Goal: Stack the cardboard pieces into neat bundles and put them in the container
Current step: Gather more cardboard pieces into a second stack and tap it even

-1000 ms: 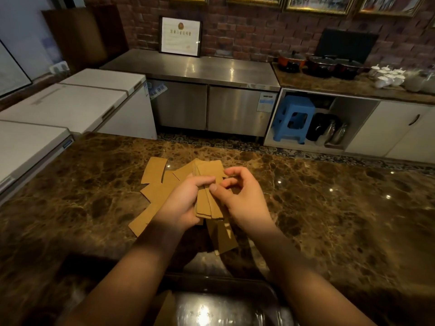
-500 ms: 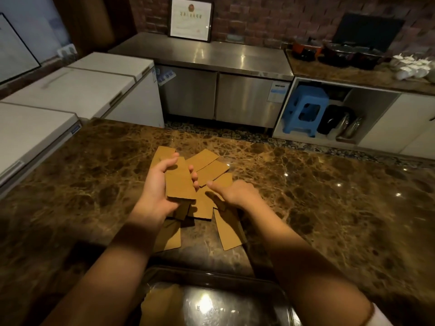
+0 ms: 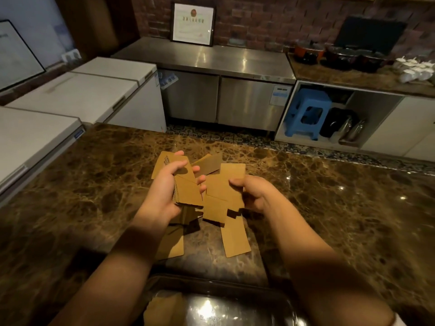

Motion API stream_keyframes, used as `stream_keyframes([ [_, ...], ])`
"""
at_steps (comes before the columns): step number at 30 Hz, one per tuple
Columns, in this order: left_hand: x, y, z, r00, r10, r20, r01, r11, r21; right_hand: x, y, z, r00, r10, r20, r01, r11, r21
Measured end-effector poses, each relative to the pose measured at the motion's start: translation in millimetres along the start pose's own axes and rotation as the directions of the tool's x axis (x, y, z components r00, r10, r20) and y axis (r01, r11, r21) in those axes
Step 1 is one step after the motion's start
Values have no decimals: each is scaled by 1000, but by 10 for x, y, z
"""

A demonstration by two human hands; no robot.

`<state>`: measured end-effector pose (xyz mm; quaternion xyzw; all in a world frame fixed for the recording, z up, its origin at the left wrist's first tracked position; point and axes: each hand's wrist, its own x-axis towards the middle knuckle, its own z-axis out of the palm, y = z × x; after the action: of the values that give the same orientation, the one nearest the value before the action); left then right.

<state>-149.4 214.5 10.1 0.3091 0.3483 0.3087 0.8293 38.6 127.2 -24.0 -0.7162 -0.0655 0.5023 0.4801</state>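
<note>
Several brown cardboard pieces lie scattered on the dark marble counter (image 3: 329, 208). My left hand (image 3: 164, 189) grips a small bundle of cardboard pieces (image 3: 187, 189), thumb on top, lifted off the counter. My right hand (image 3: 254, 194) pinches a single cardboard piece (image 3: 226, 182) just right of that bundle. Loose pieces (image 3: 236, 236) stay on the counter below both hands, and one more (image 3: 209, 164) lies beyond them. A clear container (image 3: 277, 302) sits at the near edge with some cardboard (image 3: 164, 309) inside.
White chest freezers (image 3: 77, 95) stand to the left of the counter. Across the aisle are a steel cabinet (image 3: 223, 100), a blue stool (image 3: 306, 114) and pots (image 3: 341, 57) on a far worktop.
My left hand has kept its bundle and lowered it slightly. My right hand has lifted one piece off the counter and brought it toward the bundle. The camera has tilted.
</note>
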Motion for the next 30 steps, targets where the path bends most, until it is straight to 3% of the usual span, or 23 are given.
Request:
stream_keyframes([
  [5,-25,4,145,999,29,35,-29,1000,-3,-302,-14,-474,953,-232,-193,252,964,86],
  [9,-82,-62,308,991,36,129,-40,999,27,-640,-63,-636,929,-326,-176,357,915,186],
  [17,-294,-126,649,945,58,323,-110,983,146,-1124,-92,-477,907,-418,52,367,844,391],
  [25,-371,0,618,947,162,278,-229,946,229,-1296,-74,-458,896,-429,113,245,692,679],
  [30,-402,-60,661,967,167,193,-204,960,191,-1344,-78,-378,881,-470,60,358,743,565],
])
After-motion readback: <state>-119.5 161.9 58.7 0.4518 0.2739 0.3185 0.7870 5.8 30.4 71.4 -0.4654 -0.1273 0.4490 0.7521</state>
